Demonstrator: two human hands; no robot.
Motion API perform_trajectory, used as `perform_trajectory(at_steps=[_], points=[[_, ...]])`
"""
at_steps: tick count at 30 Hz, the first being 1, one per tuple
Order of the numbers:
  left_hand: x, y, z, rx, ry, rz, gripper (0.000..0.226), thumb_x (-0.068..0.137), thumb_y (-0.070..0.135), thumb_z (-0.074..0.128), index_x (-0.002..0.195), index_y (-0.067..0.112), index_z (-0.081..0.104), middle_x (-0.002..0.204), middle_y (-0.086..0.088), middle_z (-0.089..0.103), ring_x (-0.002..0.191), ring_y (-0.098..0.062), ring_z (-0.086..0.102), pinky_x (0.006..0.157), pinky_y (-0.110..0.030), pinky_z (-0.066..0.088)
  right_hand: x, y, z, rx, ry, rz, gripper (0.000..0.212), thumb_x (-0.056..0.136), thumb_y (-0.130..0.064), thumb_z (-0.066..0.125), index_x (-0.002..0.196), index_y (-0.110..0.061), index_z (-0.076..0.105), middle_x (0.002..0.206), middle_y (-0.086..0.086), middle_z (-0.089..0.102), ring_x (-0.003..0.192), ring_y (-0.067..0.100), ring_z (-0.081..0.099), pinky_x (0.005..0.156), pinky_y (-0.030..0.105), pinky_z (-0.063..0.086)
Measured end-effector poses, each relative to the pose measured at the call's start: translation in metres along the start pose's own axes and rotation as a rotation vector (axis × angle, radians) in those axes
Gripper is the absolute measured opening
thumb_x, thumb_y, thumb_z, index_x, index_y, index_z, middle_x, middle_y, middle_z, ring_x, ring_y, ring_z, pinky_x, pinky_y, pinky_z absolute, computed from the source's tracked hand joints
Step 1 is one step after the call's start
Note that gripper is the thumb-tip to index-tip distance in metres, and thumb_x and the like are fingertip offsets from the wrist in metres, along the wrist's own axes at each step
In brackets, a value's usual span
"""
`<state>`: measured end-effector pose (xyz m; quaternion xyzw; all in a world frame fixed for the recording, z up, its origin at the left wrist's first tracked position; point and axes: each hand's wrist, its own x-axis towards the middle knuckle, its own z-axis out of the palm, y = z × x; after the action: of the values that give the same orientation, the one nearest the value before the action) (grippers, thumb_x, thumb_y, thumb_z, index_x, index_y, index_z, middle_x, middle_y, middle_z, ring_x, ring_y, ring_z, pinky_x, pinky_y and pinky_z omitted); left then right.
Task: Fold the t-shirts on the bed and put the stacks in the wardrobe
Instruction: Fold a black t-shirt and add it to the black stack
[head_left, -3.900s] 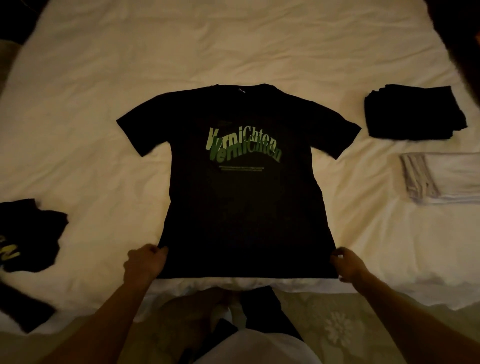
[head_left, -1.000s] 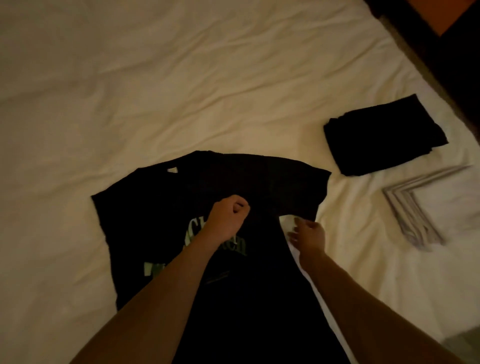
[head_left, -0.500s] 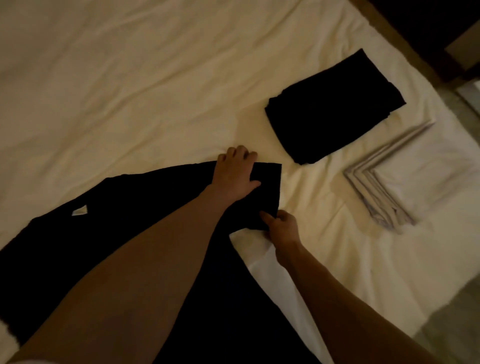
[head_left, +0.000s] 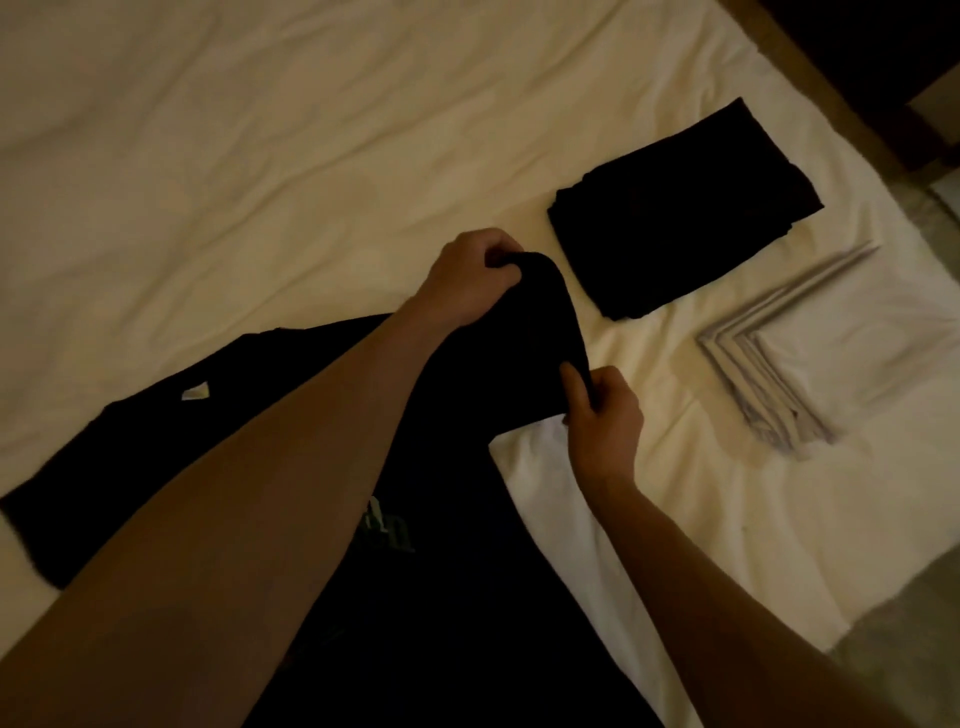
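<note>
A black t-shirt (head_left: 156, 447) with a green print lies spread on the white bed (head_left: 260, 156), its neck label showing at the left. My left hand (head_left: 470, 283) pinches the top edge of its right sleeve and lifts it off the sheet. My right hand (head_left: 602, 415) grips the lower corner of the same sleeve. My left forearm crosses over the shirt's body and hides much of it. To the right sit a stack of folded black t-shirts (head_left: 685, 213) and a stack of folded white t-shirts (head_left: 831, 343).
The bed's right edge runs diagonally at the right, with pale patterned floor (head_left: 883, 623) beyond it and dark wooden furniture (head_left: 857, 62) at the top right. Bare sheet stretches across the upper left.
The left hand lay flat on the sleeve half a second ago; now it pinches the sleeve and raises it. The right hand has kept hold of the sleeve's lower corner.
</note>
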<state>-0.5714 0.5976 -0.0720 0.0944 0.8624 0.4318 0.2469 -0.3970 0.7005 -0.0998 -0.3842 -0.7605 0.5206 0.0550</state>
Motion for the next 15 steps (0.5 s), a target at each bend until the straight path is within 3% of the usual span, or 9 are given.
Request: perform_trajectory(at_steps=[3, 7, 10, 12, 15], points=[[-0.022, -0.006, -0.027, 0.031, 0.077, 0.025, 0.015, 0.087, 0.017, 0.062, 0.099, 0.025, 0.065, 0.099, 0.003, 0.056, 0.089, -0.01, 0.054, 0.074, -0.02, 0.038, -0.017, -0.012, 0.004, -0.023, -0.029, -0.114, 0.023, 0.098, -0.032, 0.058, 0.084, -0.014, 0.056, 0.069, 0.0, 0.06, 0.062, 0.013, 0.056, 0.063, 0.031, 0.048], [-0.063, -0.032, -0.069, -0.057, 0.117, -0.032, 0.013, 0.088, 0.016, 0.062, 0.091, 0.029, 0.064, 0.066, 0.004, 0.051, 0.06, -0.012, 0.049, 0.064, -0.028, 0.04, -0.049, -0.024, 0.014, -0.15, -0.171, -0.348, 0.012, 0.097, -0.031, 0.061, 0.1, -0.019, 0.063, 0.079, -0.009, 0.065, 0.07, 0.008, 0.062, 0.063, 0.024, 0.05], [-0.106, -0.069, -0.09, -0.22, 0.153, -0.106, 0.016, 0.092, 0.012, 0.059, 0.095, 0.027, 0.065, 0.081, -0.013, 0.065, 0.069, -0.018, 0.062, 0.07, -0.036, 0.051, -0.072, -0.02, 0.038, -0.353, -0.226, -0.669, 0.02, 0.096, -0.03, 0.059, 0.103, -0.012, 0.065, 0.085, 0.0, 0.066, 0.07, 0.016, 0.062, 0.06, 0.03, 0.05], [-0.144, -0.102, -0.099, -0.263, 0.263, -0.172, 0.021, 0.095, 0.011, 0.056, 0.111, 0.024, 0.062, 0.087, -0.008, 0.065, 0.072, -0.013, 0.064, 0.069, -0.03, 0.052, -0.086, -0.009, 0.061, -0.524, -0.299, -0.85, 0.018, 0.091, -0.028, 0.059, 0.098, -0.012, 0.066, 0.084, 0.004, 0.064, 0.07, 0.023, 0.062, 0.058, 0.033, 0.049], [-0.217, -0.162, -0.096, -0.138, 0.587, -0.302, 0.029, 0.097, 0.019, 0.056, 0.126, 0.02, 0.056, 0.084, 0.002, 0.062, 0.072, -0.009, 0.061, 0.071, -0.031, 0.051, -0.104, 0.021, 0.085, -0.857, -0.511, -0.965, 0.019, 0.081, -0.027, 0.074, 0.094, -0.016, 0.065, 0.086, 0.005, 0.061, 0.074, 0.029, 0.063, 0.06, 0.036, 0.048]])
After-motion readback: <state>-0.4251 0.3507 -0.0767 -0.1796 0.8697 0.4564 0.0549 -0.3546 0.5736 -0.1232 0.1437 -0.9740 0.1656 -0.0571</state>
